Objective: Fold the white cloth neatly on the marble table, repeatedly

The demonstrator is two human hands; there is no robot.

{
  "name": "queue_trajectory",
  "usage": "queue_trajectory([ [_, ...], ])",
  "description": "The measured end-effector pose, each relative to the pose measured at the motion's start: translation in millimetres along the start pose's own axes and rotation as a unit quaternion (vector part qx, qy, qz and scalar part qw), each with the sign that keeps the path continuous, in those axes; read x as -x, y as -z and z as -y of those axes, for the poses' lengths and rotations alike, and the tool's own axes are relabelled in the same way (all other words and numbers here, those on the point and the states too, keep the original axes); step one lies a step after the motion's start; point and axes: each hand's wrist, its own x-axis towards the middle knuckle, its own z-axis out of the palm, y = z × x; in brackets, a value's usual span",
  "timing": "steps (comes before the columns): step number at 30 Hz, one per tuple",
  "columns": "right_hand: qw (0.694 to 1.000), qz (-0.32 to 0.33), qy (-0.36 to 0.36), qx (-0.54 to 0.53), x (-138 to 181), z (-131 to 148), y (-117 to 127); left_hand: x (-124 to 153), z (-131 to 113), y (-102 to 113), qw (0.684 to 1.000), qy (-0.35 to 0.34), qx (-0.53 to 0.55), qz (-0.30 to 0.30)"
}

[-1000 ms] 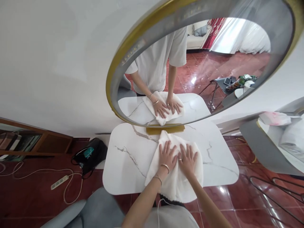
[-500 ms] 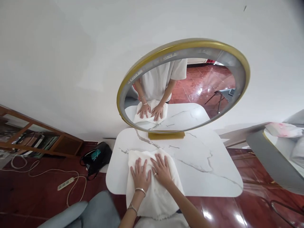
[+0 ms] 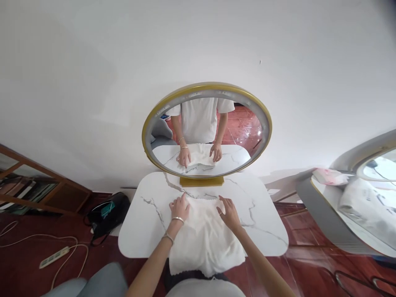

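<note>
A white, soft-looking cloth (image 3: pixel 206 235) lies over the front of the marble-patterned table (image 3: pixel 262 235), its lower part hanging past the near edge towards my lap. Its lower hem looks wavy, and creases run down the middle. My left hand (image 3: pixel 180 209), with two bracelets at the wrist, rests at the cloth's upper left corner, fingers bent but apart. At the upper right corner is my right hand (image 3: pixel 229 212), its thumb spread away from its fingers and touching the cloth's edge. Both hands also show in the round mirror (image 3: pixel 204 132).
The gold-framed mirror stands at the table's back on a gold base (image 3: pixel 201 181). On the floor at left are a black bag (image 3: pixel 108 216) and a power strip (image 3: pixel 54 258) with its cable. A grey chair (image 3: pixel 105 282) sits at lower left, another table (image 3: pixel 324 214) at right.
My hands have moved apart, from lying flat on the cloth's middle to its two upper corners. The cloth looks wider and more spread out. The camera view has shifted.
</note>
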Motion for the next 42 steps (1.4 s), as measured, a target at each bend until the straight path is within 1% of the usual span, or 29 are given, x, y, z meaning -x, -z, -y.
queue_trajectory([
  [2,0.999,0.036,0.033,-0.004,-18.8,5.3,4.2,-15.0,11.4,12.1,0.997,-0.051,-0.006,0.052],
  [4,0.995,0.076,0.070,-0.010,-34.3,14.1,4.0,-26.6,21.4,21.8,0.994,-0.092,-0.005,0.066],
  [6,0.989,0.103,0.101,-0.018,-45.3,23.4,1.0,-33.2,27.6,28.5,0.986,-0.135,-0.001,0.096],
  [8,0.984,0.123,0.126,-0.027,-51.8,31.5,-2.9,-32.8,29.6,32.4,0.975,-0.182,0.007,0.129],
  [10,0.979,0.141,0.145,-0.036,-55.1,38.0,-6.0,-25.0,28.6,34.2,0.963,-0.223,0.015,0.148],
  [13,0.967,0.178,0.175,-0.045,-58.2,47.4,-8.9,-5.8,26.4,36.4,0.953,-0.262,0.019,0.149],
  [16,0.946,0.249,0.201,-0.050,-64.1,59.2,-12.1,10.3,27.5,42.2,0.949,-0.282,0.014,0.138],
  [19,0.922,0.321,0.209,-0.056,-73.5,72.7,-16.6,16.1,32.1,53.4,0.945,-0.303,0.018,0.123],
  [22,0.907,0.357,0.215,-0.062,-82.9,83.8,-18.4,14.5,37.9,68.8,0.938,-0.325,0.037,0.111],
  [25,0.905,0.372,0.195,-0.059,-90.3,86.9,-10.9,12.6,43.0,88.2,0.934,-0.339,0.060,0.097],
  [27,0.907,0.383,0.167,-0.049,-93.6,82.4,1.5,13.3,45.7,103.6,0.929,-0.350,0.082,0.086],
  [30,0.910,0.394,0.124,-0.038,-94.8,67.0,31.5,18.0,48.7,129.3,0.919,-0.373,0.110,0.070],
  [32,0.907,0.407,0.085,-0.060,-92.6,54.6,56.7,22.7,50.5,145.8,0.913,-0.388,0.113,0.061],
  [33,0.901,0.421,0.061,-0.082,-90.6,48.8,69.6,25.1,51.4,153.2,0.910,-0.395,0.114,0.057],
  [35,0.877,0.462,0.016,-0.133,-84.7,38.7,93.3,29.0,53.7,165.6,0.904,-0.409,0.117,0.053],
  [37,0.850,0.503,-0.011,-0.158,-76.4,30.8,111.2,31.1,56.7,174.7,0.900,-0.416,0.122,0.049],
  [38,0.844,0.512,-0.022,-0.158,-71.4,27.6,117.2,31.4,58.5,178.1,0.899,-0.417,0.123,0.047],
  [40,0.849,0.504,-0.047,-0.151,-60.5,23.0,123.4,31.1,62.5,182.9,0.900,-0.416,0.121,0.042],
  [42,0.868,0.467,-0.077,-0.151,-50.4,21.4,124.4,30.2,66.6,185.9,0.901,-0.416,0.115,0.038],
])
